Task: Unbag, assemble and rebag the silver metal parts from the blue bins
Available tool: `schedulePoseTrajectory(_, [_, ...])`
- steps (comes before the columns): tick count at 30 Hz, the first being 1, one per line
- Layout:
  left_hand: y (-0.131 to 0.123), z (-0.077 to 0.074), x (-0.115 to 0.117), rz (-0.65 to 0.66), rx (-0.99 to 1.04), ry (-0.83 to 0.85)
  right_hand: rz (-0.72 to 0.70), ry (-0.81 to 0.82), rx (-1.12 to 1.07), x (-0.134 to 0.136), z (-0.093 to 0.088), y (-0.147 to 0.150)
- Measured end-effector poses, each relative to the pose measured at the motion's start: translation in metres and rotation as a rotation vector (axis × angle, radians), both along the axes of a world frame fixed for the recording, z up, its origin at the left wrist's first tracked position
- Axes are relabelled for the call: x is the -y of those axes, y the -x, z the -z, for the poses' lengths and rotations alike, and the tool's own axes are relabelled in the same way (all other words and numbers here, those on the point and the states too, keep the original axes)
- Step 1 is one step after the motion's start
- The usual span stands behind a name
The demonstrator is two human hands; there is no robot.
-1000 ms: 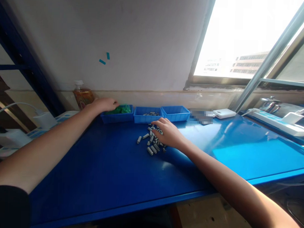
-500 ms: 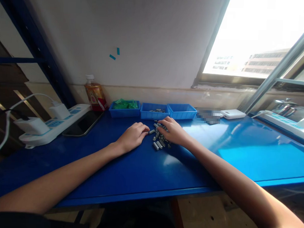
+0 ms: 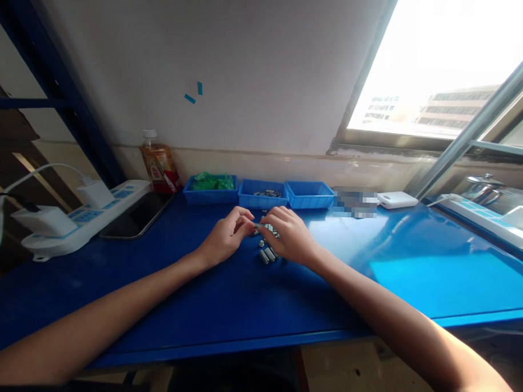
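My left hand [image 3: 228, 234] is closed in a pinch on a small metal cylinder [image 3: 257, 225], which is mostly hidden by the fingertips. My right hand [image 3: 292, 236] comes up to it from the other side, thumb and fingers drawn together; what they hold is too small to make out. Under and beside the right hand lies a pile of small metal parts [image 3: 272, 231], partly covered by it. Several short silver cylinders [image 3: 268, 255] lie side by side at the near edge of the pile, with a small screw-like piece [image 3: 261, 243] just behind them.
Along the wall stand three blue bins: one with green plastic bags [image 3: 210, 181], one with metal parts [image 3: 268, 193], and a right-hand bin [image 3: 309, 195]. To the left are a bottle [image 3: 158, 168], a phone [image 3: 136, 214] and a power strip [image 3: 62, 240]. A white device [image 3: 397, 200] lies right.
My right hand has moved from over the pile to meet my left hand's fingertips. My left hand has raised the metal cylinder slightly off the table. The view has shifted a little.
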State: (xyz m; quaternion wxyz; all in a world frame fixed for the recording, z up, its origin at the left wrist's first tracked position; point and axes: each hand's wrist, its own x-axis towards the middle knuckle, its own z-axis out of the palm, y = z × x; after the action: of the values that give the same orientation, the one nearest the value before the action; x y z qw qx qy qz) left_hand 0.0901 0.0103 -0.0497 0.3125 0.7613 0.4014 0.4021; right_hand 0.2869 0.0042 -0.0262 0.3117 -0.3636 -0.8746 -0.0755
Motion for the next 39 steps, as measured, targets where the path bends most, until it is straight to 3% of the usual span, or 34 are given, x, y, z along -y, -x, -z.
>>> schedulePoseTrajectory(5, [0.004, 0.001, -0.007, -0.149, -0.362, -0.170, 0.246, -0.027, -0.215, -0.049, -0.013, -0.019])
schedulePoseTrajectory(9, [0.003, 0.003, -0.007, -0.148, -0.566, -0.166, 0.227, 0.085, -0.260, -0.065, 0.001, -0.037])
schedulePoseTrajectory(12, [-0.002, 0.000, -0.013, -0.137, -0.543, -0.136, 0.135, 0.076, -0.259, -0.057, 0.011, -0.046])
schedulePoseTrajectory(15, [-0.016, -0.005, -0.032, -0.081, -0.451, -0.191, 0.155, 0.036, -0.291, -0.049, 0.012, -0.049])
schedulePoseTrajectory(19, [-0.041, -0.004, -0.060, -0.036, -0.470, -0.252, 0.179, 0.199, -0.129, -0.050, 0.016, -0.046])
schedulePoseTrajectory(22, [-0.050, 0.004, -0.067, -0.040, -0.495, -0.237, 0.130, 0.280, -0.034, -0.051, 0.023, -0.043])
schedulePoseTrajectory(28, [-0.037, 0.010, -0.051, -0.108, -0.467, -0.221, 0.052, 0.358, -0.079, -0.043, 0.023, -0.034])
schedulePoseTrajectory(36, [-0.007, -0.008, -0.018, -0.060, -0.531, -0.173, -0.124, 0.552, -0.203, -0.027, 0.020, -0.020])
schedulePoseTrajectory(39, [0.002, -0.014, -0.009, -0.051, -0.563, -0.136, -0.140, 0.453, -0.120, -0.023, 0.019, -0.014])
